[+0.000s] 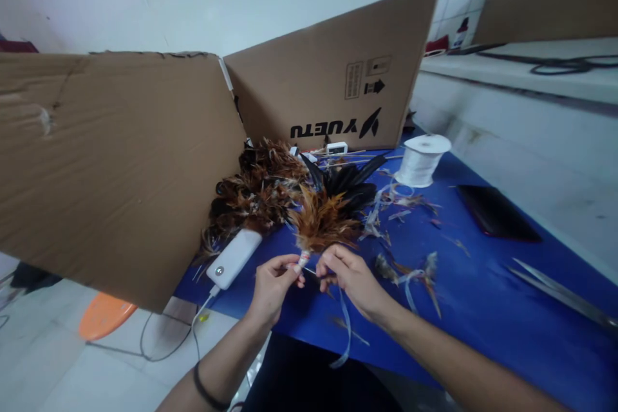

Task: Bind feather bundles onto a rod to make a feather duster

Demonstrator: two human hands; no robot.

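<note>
My left hand (271, 286) pinches the white-wrapped stem end of a feather bundle (321, 222), which has brown-orange feathers at its base and long black ones fanning out behind. Close to its right, my right hand (350, 277) has its fingers curled around a thin ribbon (346, 325). A short taut stretch of the ribbon runs between the two hands, and its loose tail hangs below over the table's front edge. Behind the bundle lies a heap of dark brown feathers (263, 196).
A white power bank (235, 259) with a cable lies left on the blue table (483, 309). A white ribbon spool (421, 162), dark phone (497, 212) and scissors (562, 293) are on the right. Feather scraps (418, 273) lie around. Cardboard panels (333, 71) stand behind and left.
</note>
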